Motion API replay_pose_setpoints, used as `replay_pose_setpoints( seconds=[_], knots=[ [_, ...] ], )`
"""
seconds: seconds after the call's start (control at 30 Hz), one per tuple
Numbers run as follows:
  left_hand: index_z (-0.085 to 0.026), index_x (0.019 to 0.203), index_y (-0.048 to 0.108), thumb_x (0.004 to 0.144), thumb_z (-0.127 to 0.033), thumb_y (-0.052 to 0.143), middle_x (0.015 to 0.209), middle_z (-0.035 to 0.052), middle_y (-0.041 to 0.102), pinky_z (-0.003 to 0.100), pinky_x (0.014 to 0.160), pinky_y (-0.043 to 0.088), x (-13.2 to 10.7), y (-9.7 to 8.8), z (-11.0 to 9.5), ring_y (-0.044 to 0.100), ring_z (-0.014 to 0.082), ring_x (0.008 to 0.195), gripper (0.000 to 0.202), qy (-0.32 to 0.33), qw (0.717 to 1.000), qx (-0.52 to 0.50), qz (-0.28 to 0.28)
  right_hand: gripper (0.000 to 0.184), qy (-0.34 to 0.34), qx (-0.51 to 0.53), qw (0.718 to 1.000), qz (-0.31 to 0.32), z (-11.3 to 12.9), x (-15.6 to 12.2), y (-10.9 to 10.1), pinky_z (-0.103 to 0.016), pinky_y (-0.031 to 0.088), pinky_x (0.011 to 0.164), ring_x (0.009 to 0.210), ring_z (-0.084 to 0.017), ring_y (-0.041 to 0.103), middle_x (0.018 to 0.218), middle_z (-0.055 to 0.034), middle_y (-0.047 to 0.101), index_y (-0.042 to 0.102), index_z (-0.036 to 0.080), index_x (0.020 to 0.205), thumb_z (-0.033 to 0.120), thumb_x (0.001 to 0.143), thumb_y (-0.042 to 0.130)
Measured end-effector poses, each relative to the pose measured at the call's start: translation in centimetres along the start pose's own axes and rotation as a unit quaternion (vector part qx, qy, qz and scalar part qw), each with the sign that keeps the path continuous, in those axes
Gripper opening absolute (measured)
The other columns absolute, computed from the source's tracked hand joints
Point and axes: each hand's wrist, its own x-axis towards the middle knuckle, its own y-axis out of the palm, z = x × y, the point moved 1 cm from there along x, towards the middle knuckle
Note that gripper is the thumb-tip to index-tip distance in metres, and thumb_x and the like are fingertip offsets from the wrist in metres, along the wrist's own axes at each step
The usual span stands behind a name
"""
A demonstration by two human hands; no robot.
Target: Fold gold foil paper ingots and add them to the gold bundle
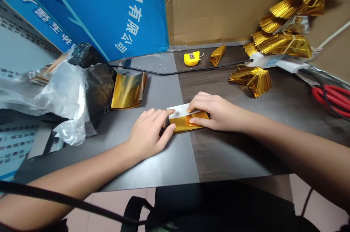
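Observation:
A gold foil paper sheet (pixel 180 124) lies on the desk in front of me, its far edge folded over to show a white strip. At its left end, my left hand (pixel 150 132) holds it between index finger and thumb. My right hand (pixel 214 111) grips the right part, fingertips on the white strip and thumb on the gold face. A curved stack of gold foil sheets (pixel 128 90) stands to the left, apart from my hands. Behind my right hand sits a tied bundle of folded gold foil paper (pixel 253 80).
At the back are a yellow tape measure (pixel 191 58) and a small folded gold piece (pixel 218 54). More gold bundles (pixel 284 44) pile up beside a white power strip (pixel 264 60). Plastic bags (pixel 65 93) crowd the left; a red cable coil (pixel 332 99) lies right. A black cord crosses behind.

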Motion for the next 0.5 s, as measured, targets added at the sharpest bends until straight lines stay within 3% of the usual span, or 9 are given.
replay_pose_setpoints(
  seconds=[0.1, 0.23, 0.37, 0.5],
  knots=[
    [-0.015, 0.115, 0.064, 0.103, -0.032, 0.046, 0.081, 0.0036, 0.061, 0.032, 0.067, 0.036, -0.11, -0.28, 0.14, 0.048, 0.0150, 0.071, 0.027, 0.034, 0.999, 0.001, -0.039, 0.014, -0.013, -0.015, 1.000, -0.006, -0.25, -0.04, 0.46, -0.036, 0.051, 0.088, 0.101, -0.021, 0.058, 0.109, -0.0103, 0.067, 0.070, 0.016, 0.104, 0.027, 0.098, 0.065],
    [-0.017, 0.112, 0.067, 0.101, -0.026, 0.052, 0.079, 0.0019, 0.060, 0.033, 0.066, 0.033, -0.13, -0.51, 0.22, 0.048, 0.0144, 0.073, 0.020, 0.080, 0.996, -0.033, -0.034, 0.014, -0.030, -0.036, 0.999, -0.027, -0.43, 0.10, 0.78, -0.034, 0.053, 0.087, 0.100, -0.020, 0.060, 0.110, -0.0096, 0.068, 0.073, 0.017, 0.102, 0.023, 0.100, 0.060],
    [-0.018, 0.113, 0.069, 0.097, -0.024, 0.059, 0.105, 0.0067, 0.067, 0.035, 0.076, 0.040, -0.42, -0.58, 0.19, 0.058, 0.0190, 0.094, 0.020, 0.106, 0.992, -0.061, -0.028, 0.014, -0.042, -0.046, 0.997, -0.045, -0.38, 0.23, 0.88, -0.032, 0.054, 0.085, 0.097, -0.019, 0.061, 0.107, -0.0093, 0.070, 0.075, 0.017, 0.099, 0.022, 0.100, 0.061],
    [-0.017, 0.118, 0.066, 0.098, -0.023, 0.058, 0.119, 0.0041, 0.071, 0.036, 0.090, 0.045, -0.63, -0.60, 0.11, 0.061, 0.0199, 0.113, 0.022, 0.131, 0.988, -0.081, 0.012, 0.015, -0.036, -0.053, 0.997, -0.053, -0.32, 0.30, 0.91, -0.034, 0.054, 0.081, 0.093, -0.019, 0.062, 0.105, -0.0092, 0.071, 0.076, 0.019, 0.097, 0.022, 0.100, 0.061]
  ],
)
